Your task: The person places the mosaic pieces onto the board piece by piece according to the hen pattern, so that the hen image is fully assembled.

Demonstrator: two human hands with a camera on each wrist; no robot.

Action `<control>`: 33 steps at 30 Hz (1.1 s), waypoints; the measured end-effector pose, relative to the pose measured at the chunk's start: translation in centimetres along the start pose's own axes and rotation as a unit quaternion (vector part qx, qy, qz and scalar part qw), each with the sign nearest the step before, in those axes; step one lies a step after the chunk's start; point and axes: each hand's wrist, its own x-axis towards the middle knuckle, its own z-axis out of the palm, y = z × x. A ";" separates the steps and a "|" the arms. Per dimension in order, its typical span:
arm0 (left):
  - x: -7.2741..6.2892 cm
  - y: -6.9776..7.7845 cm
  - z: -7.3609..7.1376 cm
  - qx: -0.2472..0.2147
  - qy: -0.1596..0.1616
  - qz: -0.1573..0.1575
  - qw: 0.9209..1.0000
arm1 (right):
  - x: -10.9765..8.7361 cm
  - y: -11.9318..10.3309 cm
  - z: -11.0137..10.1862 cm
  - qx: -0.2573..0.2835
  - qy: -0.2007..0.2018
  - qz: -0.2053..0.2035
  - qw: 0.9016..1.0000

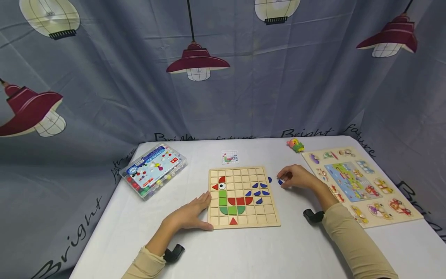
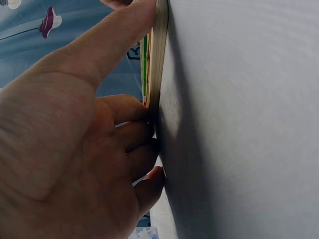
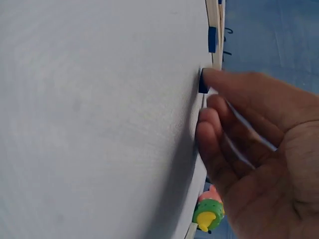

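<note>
A square wooden grid board [image 1: 250, 220] lies on the white table, with red, green and blue pieces forming a bird on it. My left hand [image 1: 189, 213] rests against the board's left side, thumb at the near corner and fingers along the edge; the left wrist view shows the thumb on the board's rim [image 2: 158, 55]. Right of the board, my right hand [image 1: 297, 177] pinches a blue curved piece [image 3: 203, 82] at the tabletop, thumb against it. Another blue piece [image 1: 270, 179] lies between that hand and the board's right edge.
A small picture card [image 1: 229, 157] lies behind the board. At the back left is a clear plastic case [image 1: 155, 168] of colourful parts. A wooden picture puzzle [image 1: 352, 182] covers the right side, with a small colourful toy [image 1: 295, 145] beside its far corner.
</note>
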 end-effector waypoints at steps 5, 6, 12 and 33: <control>0.0 0.0 0.0 0.003 0.002 0.002 1.000 | -0.1 -0.2 0.1 -0.018 0.008 0.039 0.999; 0.0 0.0 0.0 0.003 0.002 0.003 1.000 | -0.1 -0.2 0.2 -0.018 0.008 0.045 0.999; 0.0 0.1 0.1 0.001 0.000 0.000 1.000 | -0.3 -0.1 0.4 -0.017 0.003 0.051 0.999; -0.2 0.2 -0.1 0.001 0.004 0.005 1.000 | -1.3 -2.2 0.5 -0.014 0.005 0.005 1.000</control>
